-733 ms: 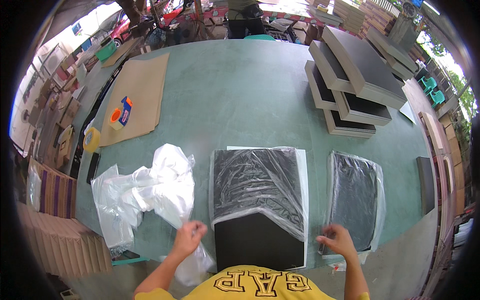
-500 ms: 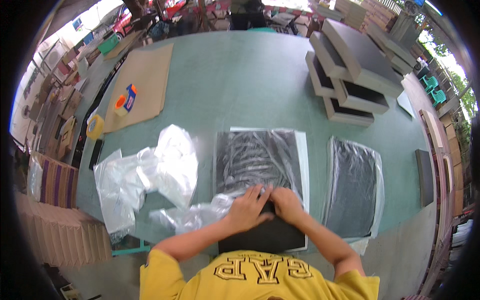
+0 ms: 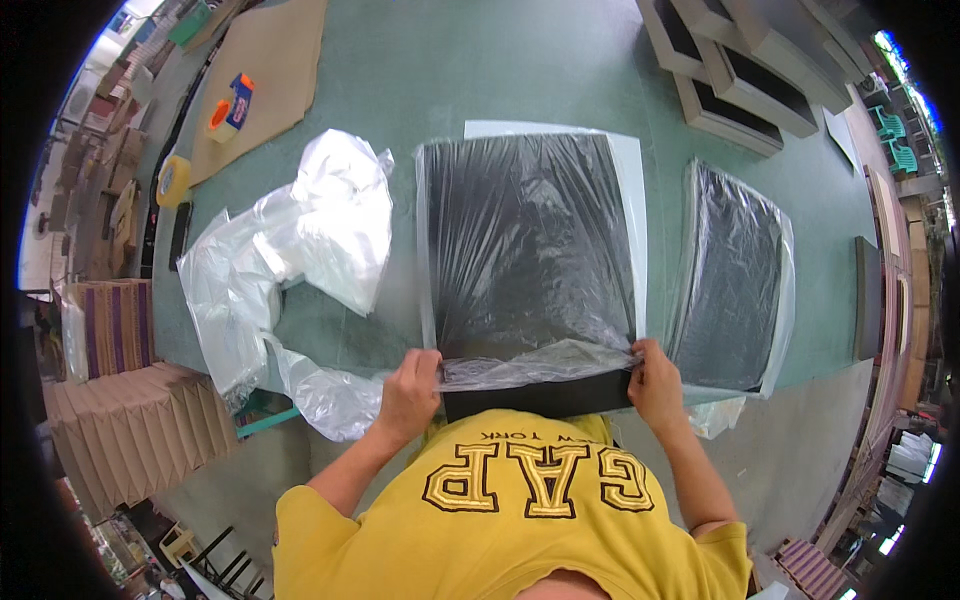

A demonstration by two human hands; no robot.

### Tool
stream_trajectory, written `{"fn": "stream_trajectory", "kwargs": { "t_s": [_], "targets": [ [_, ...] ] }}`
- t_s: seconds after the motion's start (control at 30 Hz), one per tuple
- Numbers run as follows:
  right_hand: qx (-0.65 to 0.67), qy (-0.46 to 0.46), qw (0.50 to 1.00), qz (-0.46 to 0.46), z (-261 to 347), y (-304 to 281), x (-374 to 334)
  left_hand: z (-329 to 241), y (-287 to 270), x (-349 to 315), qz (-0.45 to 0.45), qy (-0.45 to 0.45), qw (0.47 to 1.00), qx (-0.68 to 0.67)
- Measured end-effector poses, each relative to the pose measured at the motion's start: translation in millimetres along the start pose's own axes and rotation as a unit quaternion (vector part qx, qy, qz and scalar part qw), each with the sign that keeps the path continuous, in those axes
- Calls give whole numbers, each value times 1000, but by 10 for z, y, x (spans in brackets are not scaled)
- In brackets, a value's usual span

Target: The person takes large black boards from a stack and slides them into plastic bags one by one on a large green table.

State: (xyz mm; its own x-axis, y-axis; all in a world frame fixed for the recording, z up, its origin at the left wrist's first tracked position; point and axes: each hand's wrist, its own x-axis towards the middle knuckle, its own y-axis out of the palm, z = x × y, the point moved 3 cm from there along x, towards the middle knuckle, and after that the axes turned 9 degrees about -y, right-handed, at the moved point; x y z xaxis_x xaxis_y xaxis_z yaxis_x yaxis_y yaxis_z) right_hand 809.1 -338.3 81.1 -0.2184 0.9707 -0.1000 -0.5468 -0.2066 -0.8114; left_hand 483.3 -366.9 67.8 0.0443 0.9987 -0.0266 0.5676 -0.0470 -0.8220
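A black flat panel (image 3: 540,397) lies in front of me, most of it inside a clear plastic bag (image 3: 530,250). The near strip of the panel sticks out of the bag's open edge, against my shirt. My left hand (image 3: 410,393) pinches the left corner of that edge. At the right corner, my right hand (image 3: 656,382) grips the plastic with bent fingers. The film is stretched between both hands, with creases fanning from the corners. Beneath the panel, a white sheet (image 3: 628,200) shows along the far and right sides.
Crumpled plastic bags (image 3: 340,210) lie to the left. On the right rests another wrapped black panel (image 3: 735,280). Grey open boxes (image 3: 745,80) are stacked at the far right. A tape dispenser (image 3: 232,108) sits on brown cardboard (image 3: 270,70), near a tape roll (image 3: 173,182).
My hands have parted from the middle to the bag's two corners and come nearer my body. The bunched plastic is now pulled smooth over most of the panel. The view has tilted down.
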Motion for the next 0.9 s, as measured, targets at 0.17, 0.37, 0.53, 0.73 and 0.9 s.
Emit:
{"fn": "stream_trajectory", "kwargs": {
  "t_s": [0.17, 0.37, 0.53, 0.73, 0.9],
  "targets": [
    [5, 83, 996, -27, -92, 97, -759, -13, 89, -519, 34, -57, 994, -92],
    [-4, -206, 977, -50, 1032, 200, -215, -227, -182, -394, 52, 27, 991, -118],
    [-125, -281, 943, -124, 869, 482, 352, -118, -189, -625, 62, 53, 990, -116],
    [-83, -85, 993, -27, 139, 173, -478, 70, -44, -828, 75, -71, 980, -169],
    [-171, -99, 980, -40, 269, 207, -1096, 64, -145, -697, 132, -154, 935, -289]
  ]
}}
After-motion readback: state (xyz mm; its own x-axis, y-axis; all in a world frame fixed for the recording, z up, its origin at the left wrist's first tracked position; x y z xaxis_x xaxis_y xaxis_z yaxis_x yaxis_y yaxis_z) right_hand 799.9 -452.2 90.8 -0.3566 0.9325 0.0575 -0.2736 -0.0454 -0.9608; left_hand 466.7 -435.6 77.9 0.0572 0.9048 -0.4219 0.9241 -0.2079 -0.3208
